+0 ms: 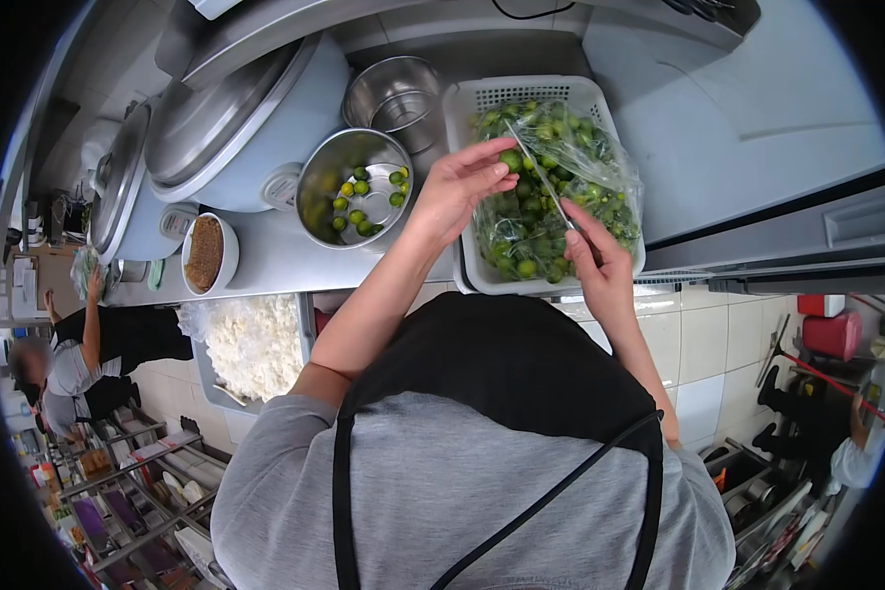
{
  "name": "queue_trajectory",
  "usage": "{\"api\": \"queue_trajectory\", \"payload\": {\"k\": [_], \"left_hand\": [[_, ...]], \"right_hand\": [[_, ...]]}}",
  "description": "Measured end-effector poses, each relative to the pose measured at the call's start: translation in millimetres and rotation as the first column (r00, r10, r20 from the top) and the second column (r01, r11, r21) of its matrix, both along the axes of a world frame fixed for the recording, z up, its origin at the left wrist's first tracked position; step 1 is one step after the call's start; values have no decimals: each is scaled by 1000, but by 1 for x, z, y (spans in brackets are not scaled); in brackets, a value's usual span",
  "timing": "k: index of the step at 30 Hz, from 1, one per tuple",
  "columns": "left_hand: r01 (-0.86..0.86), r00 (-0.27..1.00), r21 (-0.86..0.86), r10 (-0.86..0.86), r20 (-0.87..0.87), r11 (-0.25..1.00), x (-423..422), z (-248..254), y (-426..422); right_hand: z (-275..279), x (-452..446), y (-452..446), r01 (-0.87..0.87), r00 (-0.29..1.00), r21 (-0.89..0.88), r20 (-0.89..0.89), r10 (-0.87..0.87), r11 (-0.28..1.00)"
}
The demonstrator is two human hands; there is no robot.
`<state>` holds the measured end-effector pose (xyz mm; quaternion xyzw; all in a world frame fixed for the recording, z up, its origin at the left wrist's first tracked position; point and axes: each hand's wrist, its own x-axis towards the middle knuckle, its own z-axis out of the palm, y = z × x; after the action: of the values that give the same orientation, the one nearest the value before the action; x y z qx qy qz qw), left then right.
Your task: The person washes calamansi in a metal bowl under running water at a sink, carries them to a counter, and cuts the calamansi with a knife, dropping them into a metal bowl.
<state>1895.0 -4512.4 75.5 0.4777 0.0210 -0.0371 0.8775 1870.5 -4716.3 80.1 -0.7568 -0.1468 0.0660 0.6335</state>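
My left hand (465, 187) pinches a small green citrus fruit (510, 160) above a white basket (467, 98). In my right hand (598, 256) is a knife (543, 177), its thin blade slanting up and left to beside that fruit. Under both hands, the basket holds many green fruits (527, 267), partly inside a clear plastic bag (600, 162). Left of my left hand, a round steel bowl (315, 182) contains several green and yellowish fruits (357, 216).
Behind the bowl stands an empty steel pot (393, 88). Large lidded containers (236, 108) and a white tub of brown grains (205, 254) are at the left. Below the counter sits a tray of white pieces (256, 349). People stand at far left (69, 369) and far right (816, 423).
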Motion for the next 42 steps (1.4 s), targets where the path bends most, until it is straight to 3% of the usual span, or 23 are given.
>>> {"api": "queue_trajectory", "payload": {"k": [1, 9, 11, 13, 17, 19, 20, 22, 27, 32, 35, 38, 39, 41, 42], "left_hand": [[-28, 999, -8, 29, 26, 1000, 0, 0, 0], [-114, 987, -20, 115, 111, 993, 2, -3, -4], [-149, 982, 45, 143, 121, 988, 3, -3, -7], [-128, 986, 85, 117, 123, 988, 0, -6, -13], [-74, 994, 191, 57, 93, 979, -2, -7, -14], [51, 994, 355, -81, 72, 933, -18, 0, -27], [90, 994, 248, -104, 41, 965, -20, -3, -33], [-11, 997, 239, -7, 72, 971, -10, -14, -22], [-237, 960, 201, 197, 198, 951, 7, -10, 2], [-217, 967, 206, 182, 176, 954, 5, -8, 1], [-118, 983, 298, 69, 170, 947, 1, -10, -5], [-29, 995, 58, 23, 93, 998, 2, -16, -2], [-30, 995, 57, 25, 93, 998, 2, -16, 1], [-35, 993, -243, 7, -117, 969, 3, -17, 10], [-35, 993, -244, 7, -117, 969, 4, -19, 19]], "right_hand": [[-1, 0, 1, -6, 996, -2, 85, 6, 1000], [-1, -3, 4, -28, 995, -59, 95, 34, 998], [-1, -2, 5, -25, 995, -69, 97, 32, 997], [0, 1, 9, 29, 968, -65, 252, -12, 997], [1, 7, 11, 32, 980, -101, 200, -11, 994], [-7, 11, 11, 65, 992, -123, 111, -51, 990], [-5, 11, 10, 60, 993, -123, 111, -47, 991], [2, 13, 7, 89, 996, -93, -4, -90, 992], [-2, -3, 2, -13, 996, -83, 82, 20, 996], [-3, -2, 5, -17, 997, -87, 70, 23, 996], [0, 4, 11, 23, 995, -162, 101, -7, 987], [1, 6, 13, 18, 991, -127, 130, -1, 992], [0, 6, 13, 4, 993, -153, 114, 14, 988], [-2, 5, 10, -11, 995, -180, 96, 29, 984], [-2, 4, 6, -19, 992, -217, 119, 46, 976]]}}
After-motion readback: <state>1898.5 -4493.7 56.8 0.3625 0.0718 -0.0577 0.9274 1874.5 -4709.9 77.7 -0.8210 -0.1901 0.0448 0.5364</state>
